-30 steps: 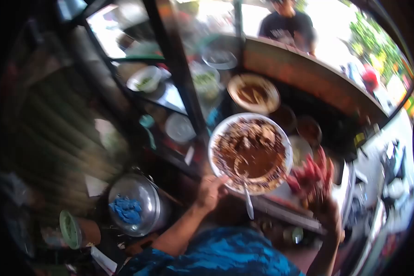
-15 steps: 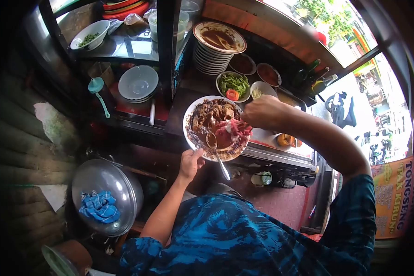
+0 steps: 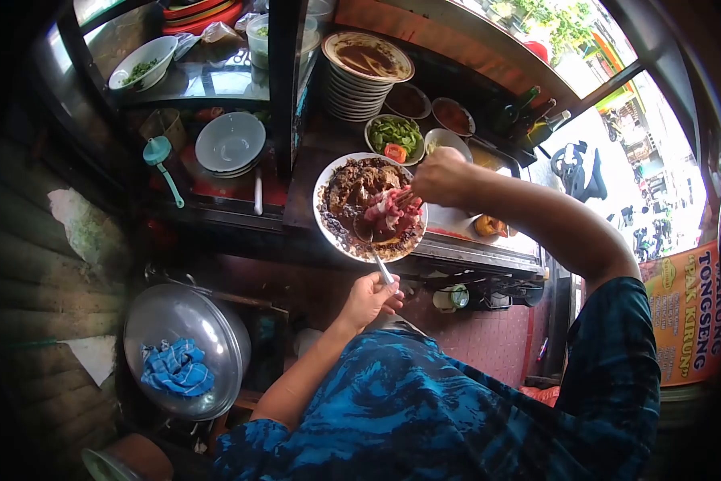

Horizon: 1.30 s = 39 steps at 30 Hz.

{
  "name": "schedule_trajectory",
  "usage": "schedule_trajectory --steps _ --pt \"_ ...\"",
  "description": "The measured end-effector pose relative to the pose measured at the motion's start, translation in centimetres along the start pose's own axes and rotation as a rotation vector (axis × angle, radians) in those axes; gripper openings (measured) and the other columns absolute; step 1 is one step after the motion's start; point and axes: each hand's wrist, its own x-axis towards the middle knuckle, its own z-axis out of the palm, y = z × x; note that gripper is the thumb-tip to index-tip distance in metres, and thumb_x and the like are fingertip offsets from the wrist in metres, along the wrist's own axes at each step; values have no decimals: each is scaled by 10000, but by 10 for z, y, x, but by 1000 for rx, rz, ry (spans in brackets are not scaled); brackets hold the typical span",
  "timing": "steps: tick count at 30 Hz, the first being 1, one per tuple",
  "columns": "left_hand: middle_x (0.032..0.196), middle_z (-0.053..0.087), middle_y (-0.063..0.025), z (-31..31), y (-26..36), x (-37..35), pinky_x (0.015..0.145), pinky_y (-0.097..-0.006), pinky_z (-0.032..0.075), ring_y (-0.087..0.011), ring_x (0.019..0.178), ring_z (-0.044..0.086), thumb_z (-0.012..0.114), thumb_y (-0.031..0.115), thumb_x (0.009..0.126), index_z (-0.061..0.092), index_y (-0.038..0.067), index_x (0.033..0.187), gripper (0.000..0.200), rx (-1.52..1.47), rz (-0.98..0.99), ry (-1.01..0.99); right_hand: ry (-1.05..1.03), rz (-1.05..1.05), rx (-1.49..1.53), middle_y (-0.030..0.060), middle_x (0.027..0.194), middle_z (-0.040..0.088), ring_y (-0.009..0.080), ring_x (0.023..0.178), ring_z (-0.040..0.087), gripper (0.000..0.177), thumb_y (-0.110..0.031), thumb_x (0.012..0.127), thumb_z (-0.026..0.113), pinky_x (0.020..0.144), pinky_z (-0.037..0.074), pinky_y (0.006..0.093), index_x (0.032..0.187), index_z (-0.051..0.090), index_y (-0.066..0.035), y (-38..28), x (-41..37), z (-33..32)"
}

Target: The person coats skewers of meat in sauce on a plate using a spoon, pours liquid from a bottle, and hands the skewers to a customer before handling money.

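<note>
- Pink meat strips (image 3: 392, 210) hang from the right hand (image 3: 441, 178). Its fingers are pinched shut around them.
- A second ago the meat was off to the side. Now it is right over the brown food on the plate (image 3: 320, 220).
- The left hand (image 3: 368, 303) has let go of the plate rim. Its fingers now curl around the end of the spoon (image 3: 380, 266).
- So the plate sits on the counter (image 3: 473, 250) by itself, near the bowl of greens (image 3: 394, 135).

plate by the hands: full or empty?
Full. The plate is covered to its rim with brown food; a spoon lies in it; the right hand holds pink pieces on top.
</note>
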Motion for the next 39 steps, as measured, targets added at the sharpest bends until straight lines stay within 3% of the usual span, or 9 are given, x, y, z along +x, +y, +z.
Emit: schedule_trajectory --steps 4,6,7,11,17,26,31,35,39 --pt "832 649 -70 -1 13 -15 586 -225 518 -124 686 647 601 140 975 580 -8 1117 206 79 14 39 15 -32 325 118 808 701 251 771 702 182 -238 883 658 590 533 380 888 716 -66 53 -23 70" --pt "777 624 -42 -2 29 -34 555 -214 493 -97 640 610 600 122 968 595 4 1107 183 146 9 51 64 -311 524 56 680 653 202 608 612 206 -257 893 638 574 493 392 845 707 -69 61 -30 111" --pt "777 624 -42 -4 37 -43 555 -214 493 -97 640 610 600 122 968 595 4 1107 183 155 7 56 -22 -65 964 26 602 576 159 538 549 287 -314 926 637 539 474 356 870 688 -37 43 -54 106" --pt "761 620 -31 -5 65 -66 535 -204 496 -89 634 608 622 137 961 607 -9 1087 193 181 12 72 -73 95 2024 -53 654 538 70 522 497 261 -324 973 620 470 416 230 1010 673 -71 -40 -58 167" --pt "758 620 -34 15 97 -64 515 -199 494 -88 617 611 609 118 964 604 -18 1085 182 226 73 148 110 -64 2857 -27 731 486 64 576 432 180 -197 994 593 507 406 217 1015 614 -20 -152 -7 155" --pt "689 609 -40 42 100 -41 440 -175 423 -82 552 587 620 150 962 603 -36 1065 213 295 78 160 36 51 2828 121 956 664 191 777 672 401 -366 974 610 666 531 308 1088 628 18 -148 -14 162" --pt "697 602 -20 62 99 -31 425 -163 398 -53 534 547 614 151 967 614 -21 1048 190 356 47 107 684 396 2150 109 883 687 152 763 629 421 -344 975 590 697 501 287 1087 648 58 -136 -36 169" --pt "703 592 15 85 90 -10 465 -183 393 -30 541 519 620 164 969 627 -9 1042 188 585 150 50 629 -17 2384 -35 765 572 37 654 499 239 -237 989 598 567 413 197 992 638 -1 -119 -40 137" --pt "636 567 23 91 86 -1 481 -216 387 -32 542 497 619 172 976 629 9 857 202 669 181 124 594 -10 2515 10 761 632 58 663 541 227 -206 947 633 571 432 219 919 655 18 -109 -30 136"
